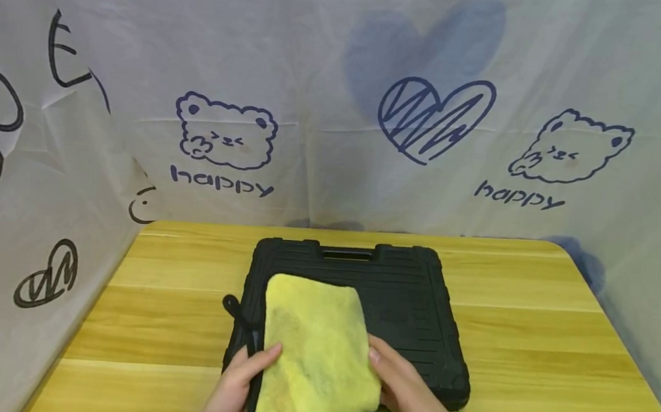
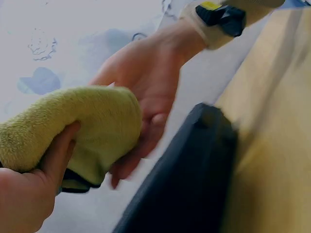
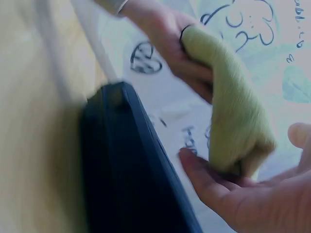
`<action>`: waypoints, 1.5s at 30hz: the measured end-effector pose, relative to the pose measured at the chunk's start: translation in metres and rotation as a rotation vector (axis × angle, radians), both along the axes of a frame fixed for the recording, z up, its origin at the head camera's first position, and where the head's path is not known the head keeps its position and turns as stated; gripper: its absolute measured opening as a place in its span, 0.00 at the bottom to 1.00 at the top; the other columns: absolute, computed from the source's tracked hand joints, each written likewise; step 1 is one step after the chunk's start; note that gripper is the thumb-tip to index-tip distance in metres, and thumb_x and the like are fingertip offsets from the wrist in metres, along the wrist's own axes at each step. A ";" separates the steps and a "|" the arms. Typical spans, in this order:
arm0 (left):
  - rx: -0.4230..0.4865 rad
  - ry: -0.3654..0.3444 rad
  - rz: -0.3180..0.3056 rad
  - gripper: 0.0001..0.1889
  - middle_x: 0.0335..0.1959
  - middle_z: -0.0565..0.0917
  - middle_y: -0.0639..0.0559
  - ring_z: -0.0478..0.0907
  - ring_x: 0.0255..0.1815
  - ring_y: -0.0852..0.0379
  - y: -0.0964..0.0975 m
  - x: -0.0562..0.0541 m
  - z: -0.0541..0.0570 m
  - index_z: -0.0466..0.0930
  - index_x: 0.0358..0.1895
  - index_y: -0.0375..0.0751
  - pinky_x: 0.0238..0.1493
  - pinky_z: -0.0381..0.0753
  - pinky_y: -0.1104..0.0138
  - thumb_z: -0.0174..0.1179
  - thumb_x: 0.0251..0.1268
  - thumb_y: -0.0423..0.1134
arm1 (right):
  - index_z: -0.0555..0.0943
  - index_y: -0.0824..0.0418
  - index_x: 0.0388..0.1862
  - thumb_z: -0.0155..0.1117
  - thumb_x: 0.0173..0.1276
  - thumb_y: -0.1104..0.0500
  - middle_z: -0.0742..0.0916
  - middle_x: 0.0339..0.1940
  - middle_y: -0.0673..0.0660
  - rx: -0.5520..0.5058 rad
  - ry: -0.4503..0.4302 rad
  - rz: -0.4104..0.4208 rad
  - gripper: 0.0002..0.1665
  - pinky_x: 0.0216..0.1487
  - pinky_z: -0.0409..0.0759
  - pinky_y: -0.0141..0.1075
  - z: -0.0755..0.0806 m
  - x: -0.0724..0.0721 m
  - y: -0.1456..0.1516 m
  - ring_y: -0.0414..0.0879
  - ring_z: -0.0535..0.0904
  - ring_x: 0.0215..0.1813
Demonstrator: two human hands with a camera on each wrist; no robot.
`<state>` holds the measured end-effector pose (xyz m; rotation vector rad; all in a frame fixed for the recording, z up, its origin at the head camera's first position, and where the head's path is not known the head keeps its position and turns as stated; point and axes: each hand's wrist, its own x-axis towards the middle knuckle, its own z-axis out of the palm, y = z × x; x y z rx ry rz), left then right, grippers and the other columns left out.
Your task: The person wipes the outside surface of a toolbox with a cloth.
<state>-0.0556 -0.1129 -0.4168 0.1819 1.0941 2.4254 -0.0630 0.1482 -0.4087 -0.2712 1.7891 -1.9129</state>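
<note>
One black loop [image 1: 241, 316] juts out at the lower centre-left of the head view, beside the yellow cloth's [image 1: 321, 361] black-trimmed left edge. Just below, the left hand's [image 1: 235, 385] grip pinches that edge, thumb on top. The smudged cloth is at the lower centre, in front of a black case [image 1: 402, 296] lying on the table [image 1: 541, 345]. Right of it, the right hand's [image 1: 407, 388] grip is loose, fingers extended against the cloth, thumb apart in the right wrist view.

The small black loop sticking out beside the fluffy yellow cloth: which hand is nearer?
Left: the left hand grips the cloth just below the loop; the right hand touches the cloth's opposite side.
</note>
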 end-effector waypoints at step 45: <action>-0.015 -0.080 -0.100 0.35 0.72 0.63 0.30 0.74 0.65 0.40 0.021 0.008 -0.006 0.42 0.79 0.34 0.63 0.72 0.47 0.50 0.77 0.30 | 0.48 0.52 0.76 0.52 0.72 0.74 0.70 0.67 0.57 -0.428 -0.088 -0.278 0.41 0.55 0.81 0.43 0.005 -0.001 0.067 0.52 0.77 0.61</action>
